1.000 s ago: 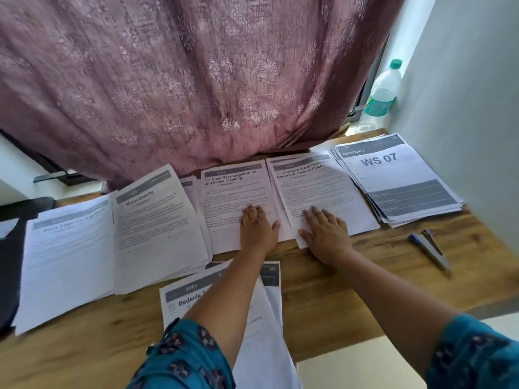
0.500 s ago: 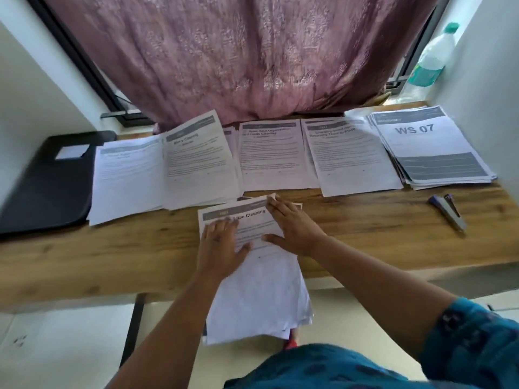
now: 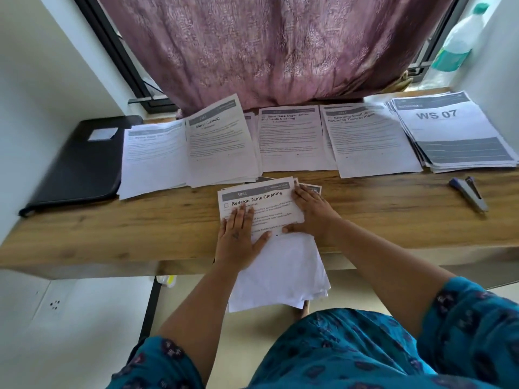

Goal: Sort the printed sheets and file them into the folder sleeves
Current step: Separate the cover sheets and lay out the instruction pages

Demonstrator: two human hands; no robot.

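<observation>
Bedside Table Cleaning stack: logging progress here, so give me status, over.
Left hand and right hand flat on Bedside Table Cleaning stack, which overhangs desk edge. Black folder closed, far left. Nothing filed. Path unobstructed.

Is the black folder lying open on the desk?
No. The black folder lies shut at the desk's left end, beside the sorted sheets.

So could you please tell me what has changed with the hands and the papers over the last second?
Both hands came back from the far row of piles to the near stack headed Bedside Table Cleaning. The left hand now lies flat on it; the right hand presses its right edge, squaring it. The row of piles, WS 07 stack, black folder and stapler stayed put.
</observation>
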